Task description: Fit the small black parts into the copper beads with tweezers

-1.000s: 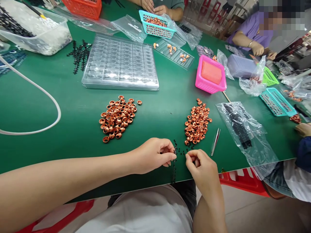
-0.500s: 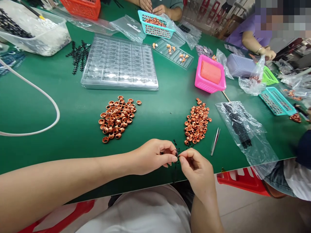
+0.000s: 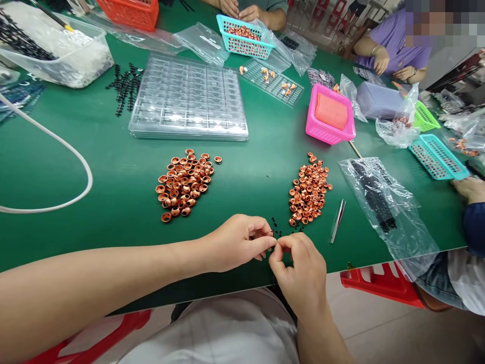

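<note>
My left hand (image 3: pixel 242 242) is closed in a pinch, and what lies between its fingers is too small and hidden to name. Touching its fingertips, my right hand (image 3: pixel 301 268) also pinches something I cannot make out. Small black pieces (image 3: pixel 275 225) are scattered on the green table (image 3: pixel 250 187) just beyond the fingertips. A pile of larger copper-coloured cups (image 3: pixel 184 182) sits to the left, and a pile of smaller copper-coloured pieces (image 3: pixel 308 192) to the right. Tweezers (image 3: pixel 338 221) lie right of my right hand.
Stacked clear trays (image 3: pixel 189 98) stand beyond the piles. A pink basket (image 3: pixel 329 132), a bag of black parts (image 3: pixel 375 194) and a blue basket (image 3: pixel 437 156) are on the right. A white cable (image 3: pixel 71 146) curves at left. Other people sit around the table.
My right hand has moved slightly left, its fingertips now against those of my left hand. The dark piece seen between them is now hidden. The person in purple has drawn their hands apart.
</note>
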### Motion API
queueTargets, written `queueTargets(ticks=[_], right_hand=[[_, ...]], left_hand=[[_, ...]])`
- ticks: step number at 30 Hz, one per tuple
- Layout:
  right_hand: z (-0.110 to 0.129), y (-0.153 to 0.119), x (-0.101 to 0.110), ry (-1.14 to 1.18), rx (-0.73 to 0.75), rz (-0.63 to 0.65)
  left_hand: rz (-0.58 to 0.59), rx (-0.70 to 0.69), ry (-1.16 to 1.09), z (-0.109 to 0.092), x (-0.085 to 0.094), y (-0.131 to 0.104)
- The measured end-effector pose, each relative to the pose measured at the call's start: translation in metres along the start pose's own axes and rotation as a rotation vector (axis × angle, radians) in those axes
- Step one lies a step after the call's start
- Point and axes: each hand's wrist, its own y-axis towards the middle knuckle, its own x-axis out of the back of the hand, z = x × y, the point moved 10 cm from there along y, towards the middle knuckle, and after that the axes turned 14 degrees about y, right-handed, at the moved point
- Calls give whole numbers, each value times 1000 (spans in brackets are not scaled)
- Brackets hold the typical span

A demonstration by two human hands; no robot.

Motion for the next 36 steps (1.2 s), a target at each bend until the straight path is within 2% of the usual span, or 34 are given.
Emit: queueTargets(ticks=[4,11,25,36], right_hand=[[0,0,-2,-43,-40,-13],[-7,1,-5,23,-135,-9],[-15,1,-7,115,-208,-42],[-18,1,-7,153,-240,-68]], left_hand=[[-18,16,-6,1,2,0],[-26,-35,-69,-1,4,2],[-58,-63,-92,-2,8,4],[-89,-104,-11,-5,12,3]])
